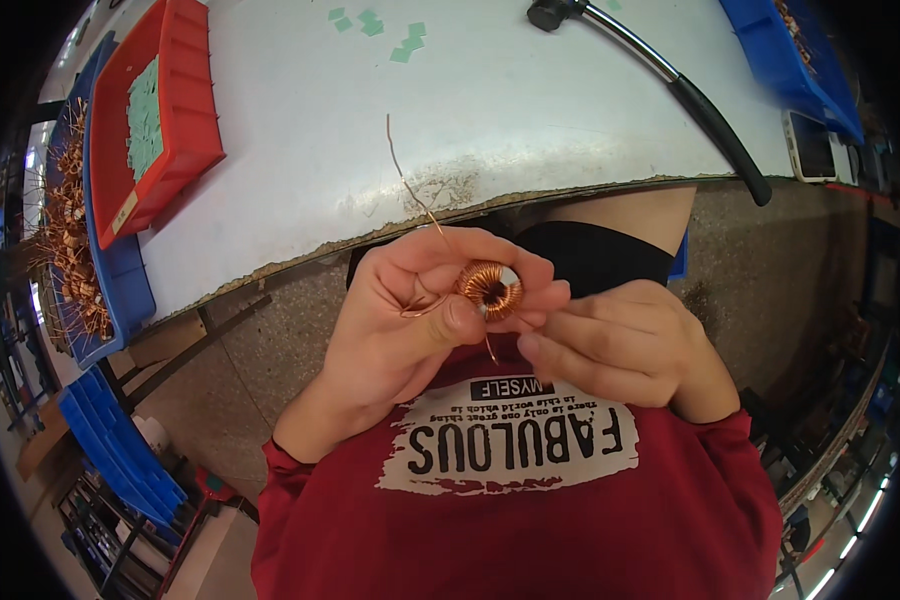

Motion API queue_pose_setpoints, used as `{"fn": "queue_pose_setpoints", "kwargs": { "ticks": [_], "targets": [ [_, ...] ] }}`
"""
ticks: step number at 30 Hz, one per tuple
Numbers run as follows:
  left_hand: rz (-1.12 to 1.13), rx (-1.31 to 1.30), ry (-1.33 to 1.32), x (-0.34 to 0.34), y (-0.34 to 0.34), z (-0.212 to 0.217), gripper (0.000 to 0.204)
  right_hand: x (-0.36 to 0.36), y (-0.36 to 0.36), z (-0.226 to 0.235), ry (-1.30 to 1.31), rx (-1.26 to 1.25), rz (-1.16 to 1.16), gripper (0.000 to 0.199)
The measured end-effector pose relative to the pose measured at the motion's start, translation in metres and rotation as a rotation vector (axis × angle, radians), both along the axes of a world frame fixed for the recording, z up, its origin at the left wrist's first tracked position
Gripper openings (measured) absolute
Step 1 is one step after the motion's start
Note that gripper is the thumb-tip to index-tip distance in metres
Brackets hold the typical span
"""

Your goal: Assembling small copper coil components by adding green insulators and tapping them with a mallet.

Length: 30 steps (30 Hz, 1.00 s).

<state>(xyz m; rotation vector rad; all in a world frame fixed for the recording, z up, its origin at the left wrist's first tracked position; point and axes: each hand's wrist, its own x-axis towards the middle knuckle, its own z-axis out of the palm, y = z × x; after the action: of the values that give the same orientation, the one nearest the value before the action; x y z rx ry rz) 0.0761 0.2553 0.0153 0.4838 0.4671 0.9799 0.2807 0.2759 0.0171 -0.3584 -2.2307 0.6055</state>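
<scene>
My left hand (375, 305) pinches a ring-shaped coil (478, 278) wound with copper wire, between the thumb and the fingers. The coil's dark centre hole faces up. From behind that hand a long, slightly bent copper wire (404, 178) rises toward the table edge. Another loop of wire shows in the palm, and a short wire end (491, 348) hangs below the coil. Close on the coil's right side is my right hand (620, 345), its fingers bent and pressed together. What lies between those fingertips is hidden.
On the white table (300, 130) ahead stands a red bin (185, 120) of green pieces. Beside it, a blue bin (130, 290) holds many copper coils. Loose green squares (370, 22), a black-handled hammer (710, 115), a phone (812, 148) and another blue bin (785, 70) lie farther off.
</scene>
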Motion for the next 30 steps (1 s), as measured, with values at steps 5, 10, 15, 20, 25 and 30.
{"fn": "queue_pose_setpoints", "kwargs": {
  "ticks": [5, 10, 15, 20, 25, 30],
  "targets": [
    [-0.005, 0.054, 0.085, 0.002, 0.003, 0.008, 0.045, 0.002, 0.003, -0.006, 0.051, 0.072, -0.101, 0.015],
    [0.087, 0.102, 0.247, 0.006, 0.0, 0.028, 0.061, 0.011, 0.013, 0.017, 0.444, -1.105, -0.199, 0.038],
    [0.175, 0.246, 0.463, 0.021, -0.006, 0.029, 0.08, 0.004, 0.075, 0.04, 0.118, -1.617, 0.054, 0.039],
    [0.146, 0.424, 0.685, 0.028, -0.011, 0.024, 0.091, -0.016, 0.091, 0.052, -0.357, -1.6, 0.245, 0.037],
    [0.162, 0.428, 0.889, 0.032, -0.014, 0.019, 0.094, -0.033, 0.091, 0.06, -0.691, -1.4, 0.314, 0.031],
    [0.107, 0.437, 0.908, 0.03, -0.01, 0.022, 0.093, -0.035, 0.094, 0.081, -0.926, -1.209, 0.241, 0.018]
  ]
}}
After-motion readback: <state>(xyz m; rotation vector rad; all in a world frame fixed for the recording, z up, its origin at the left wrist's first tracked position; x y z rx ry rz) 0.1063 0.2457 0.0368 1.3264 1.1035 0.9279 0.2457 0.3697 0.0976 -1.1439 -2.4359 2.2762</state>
